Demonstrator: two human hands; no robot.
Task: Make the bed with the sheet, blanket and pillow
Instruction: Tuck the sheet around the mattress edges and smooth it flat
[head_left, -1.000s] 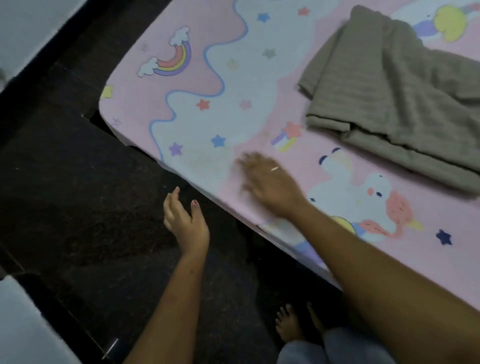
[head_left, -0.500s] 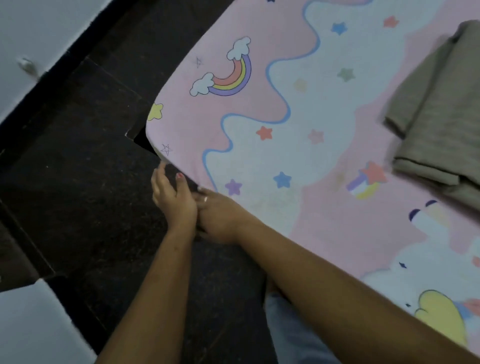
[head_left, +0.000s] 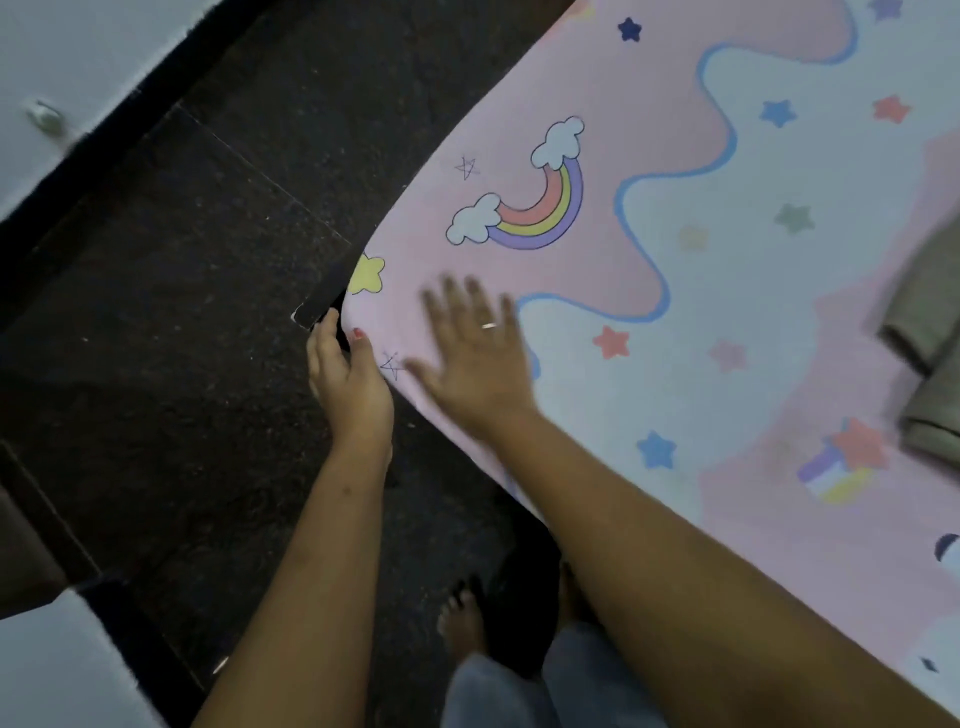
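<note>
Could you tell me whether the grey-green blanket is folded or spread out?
Folded: the blanket lies bunched at the right edge with doubled layers showing, leaving the sheet uncovered.

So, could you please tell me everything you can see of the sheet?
The sheet is soft-looking pink and pale blue cloth printed with a rainbow, clouds and coloured stars. It lies spread nearly smooth over the bed, its corner wrapped down by the dark floor. The left hand holds its edge at that corner, thumb on top; the right hand, blurred, lies flat with fingers spread on it. A folded olive blanket rests on it at the right.
</note>
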